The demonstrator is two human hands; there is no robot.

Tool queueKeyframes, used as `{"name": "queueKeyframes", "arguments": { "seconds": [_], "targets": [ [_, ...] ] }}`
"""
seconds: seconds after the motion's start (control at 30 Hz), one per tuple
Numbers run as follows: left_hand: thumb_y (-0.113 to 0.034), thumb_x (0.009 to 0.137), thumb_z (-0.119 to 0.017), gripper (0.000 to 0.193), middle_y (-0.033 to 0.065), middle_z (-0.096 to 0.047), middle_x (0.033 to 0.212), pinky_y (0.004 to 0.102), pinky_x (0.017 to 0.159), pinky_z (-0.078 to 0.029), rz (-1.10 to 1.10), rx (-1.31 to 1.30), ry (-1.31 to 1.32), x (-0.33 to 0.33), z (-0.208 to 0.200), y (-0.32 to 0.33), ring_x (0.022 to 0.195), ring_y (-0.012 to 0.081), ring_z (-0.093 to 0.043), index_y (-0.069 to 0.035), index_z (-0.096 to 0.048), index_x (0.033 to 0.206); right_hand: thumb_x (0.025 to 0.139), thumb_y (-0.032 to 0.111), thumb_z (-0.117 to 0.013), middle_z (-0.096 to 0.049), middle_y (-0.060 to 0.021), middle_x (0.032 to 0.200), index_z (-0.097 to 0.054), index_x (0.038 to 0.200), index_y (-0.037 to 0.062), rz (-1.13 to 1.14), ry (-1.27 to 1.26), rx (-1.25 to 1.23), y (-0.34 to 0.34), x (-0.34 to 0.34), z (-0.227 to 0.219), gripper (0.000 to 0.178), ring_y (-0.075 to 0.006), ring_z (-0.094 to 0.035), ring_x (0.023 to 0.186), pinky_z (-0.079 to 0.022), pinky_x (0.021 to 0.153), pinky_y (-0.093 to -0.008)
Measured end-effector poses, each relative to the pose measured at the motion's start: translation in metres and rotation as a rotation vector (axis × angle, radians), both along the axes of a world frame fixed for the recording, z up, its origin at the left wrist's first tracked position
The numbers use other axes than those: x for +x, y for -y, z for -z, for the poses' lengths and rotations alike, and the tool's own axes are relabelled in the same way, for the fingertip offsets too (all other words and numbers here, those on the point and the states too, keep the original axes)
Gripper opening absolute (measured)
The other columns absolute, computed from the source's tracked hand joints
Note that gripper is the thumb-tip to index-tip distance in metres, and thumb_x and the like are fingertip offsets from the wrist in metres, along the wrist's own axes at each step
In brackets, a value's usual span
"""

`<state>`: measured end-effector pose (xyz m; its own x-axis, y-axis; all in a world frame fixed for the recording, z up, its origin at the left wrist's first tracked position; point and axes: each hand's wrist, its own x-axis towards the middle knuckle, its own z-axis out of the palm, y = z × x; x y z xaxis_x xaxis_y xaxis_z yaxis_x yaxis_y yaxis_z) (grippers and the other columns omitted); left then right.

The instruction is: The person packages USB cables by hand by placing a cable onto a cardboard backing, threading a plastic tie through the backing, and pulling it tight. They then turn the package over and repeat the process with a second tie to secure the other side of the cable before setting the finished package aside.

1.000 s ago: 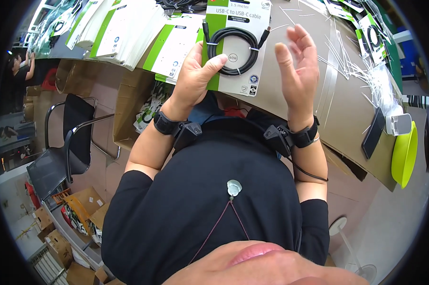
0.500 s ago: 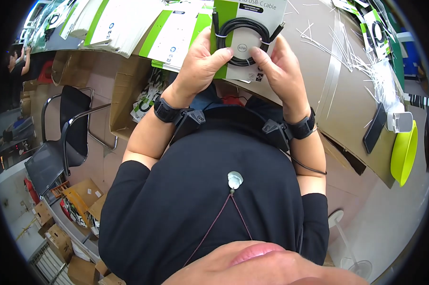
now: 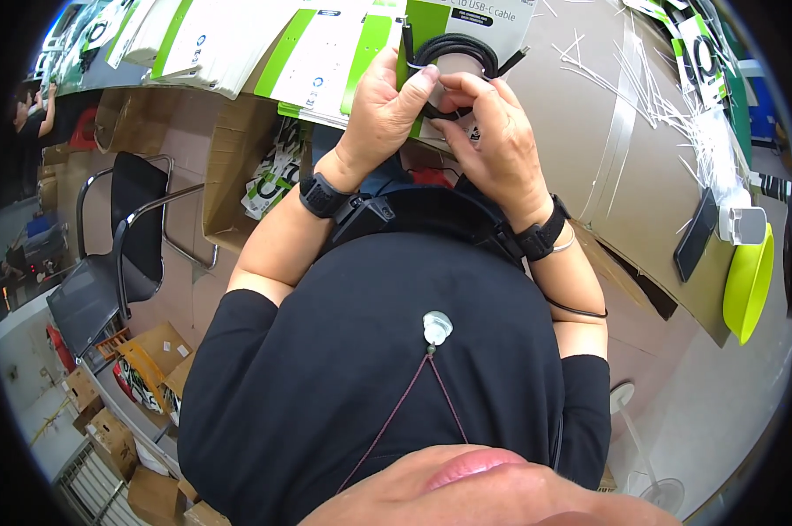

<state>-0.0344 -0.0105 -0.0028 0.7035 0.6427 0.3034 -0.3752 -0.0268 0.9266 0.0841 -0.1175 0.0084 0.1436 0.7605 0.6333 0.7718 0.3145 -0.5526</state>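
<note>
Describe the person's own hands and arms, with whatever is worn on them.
The left hand and right hand are ungloved. Black short sleeves leave the forearms bare. Each wrist has a black strap; an angular dark module sits beside the left one. The right wrist adds a thin, pale bangle, and a thin black cable crosses that arm.

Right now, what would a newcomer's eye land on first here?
Probably the coiled black cable on a green and white card, top centre, with the left hand and right hand at its lower part. Next, the curved lime-green object stands out at the far right, a dark phone to its upper left.
</note>
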Motion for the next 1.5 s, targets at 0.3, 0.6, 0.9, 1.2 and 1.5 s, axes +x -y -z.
{"name": "queueKeyframes", "arguments": {
  "seconds": [0.3,0.6,0.9,1.2,1.5],
  "targets": [
    [-0.011,0.095,-0.052,0.031,0.0073,-0.06,0.111,0.0254,0.089,-0.045,0.044,0.11,-0.034,-0.004,0.0,-0.017,0.098,0.0115,-0.056,0.002,-0.049,0.123,0.074,0.001,-0.072,-0.067,-0.006,0.088,-0.056,0.115,0.0042,0.02,-0.318,0.027,0.01,0.022,-0.019,0.044,-0.0197,-0.06,0.075,-0.047,0.078,-0.0307],
    [-0.01,0.094,-0.053,0.032,0.0072,-0.06,0.111,0.025,0.089,-0.044,0.098,0.055,-0.098,-0.004,-0.008,-0.007,0.099,0.0115,-0.054,0.002,-0.05,0.124,0.077,0.007,-0.072,-0.063,-0.0093,0.101,-0.065,0.102,0.0066,0.19,0.464,0.104,0.003,0.041,-0.063,0.026,-0.0236,-0.061,0.086,-0.051,0.076,-0.0327],
    [-0.012,0.095,-0.052,0.032,0.0084,-0.059,0.11,0.0255,0.088,-0.044,0.141,0.03,-0.172,-0.006,-0.014,0.0,0.099,0.0121,-0.054,0.003,-0.05,0.122,0.077,0.008,-0.07,-0.062,-0.0098,0.099,-0.065,0.104,0.0101,0.106,0.48,0.035,-0.001,0.043,-0.041,0.027,-0.0287,-0.061,0.085,-0.051,0.076,-0.0349],
    [-0.013,0.097,-0.047,0.033,0.0106,-0.058,0.115,0.0271,0.092,-0.044,0.131,-0.218,-0.004,0.0,-0.015,-0.009,0.104,0.0147,-0.055,0.004,-0.046,0.125,0.091,0.013,-0.062,-0.063,-0.0039,0.101,-0.059,0.116,0.0013,0.219,-0.475,0.218,0.005,0.064,-0.033,0.027,-0.0123,-0.059,0.086,-0.047,0.078,-0.0234],
    [-0.02,0.101,-0.04,0.038,0.0105,-0.056,0.119,0.0285,0.095,-0.044,0.294,-0.44,0.087,0.0,-0.022,-0.004,0.11,0.0161,-0.054,0.003,-0.042,0.13,0.092,0.018,-0.063,-0.064,-0.0035,0.097,-0.062,0.108,0.0012,-0.105,-1.237,-0.1,0.003,0.034,-0.014,0.023,-0.0076,-0.057,0.085,-0.045,0.079,-0.0211]
  ]
}}
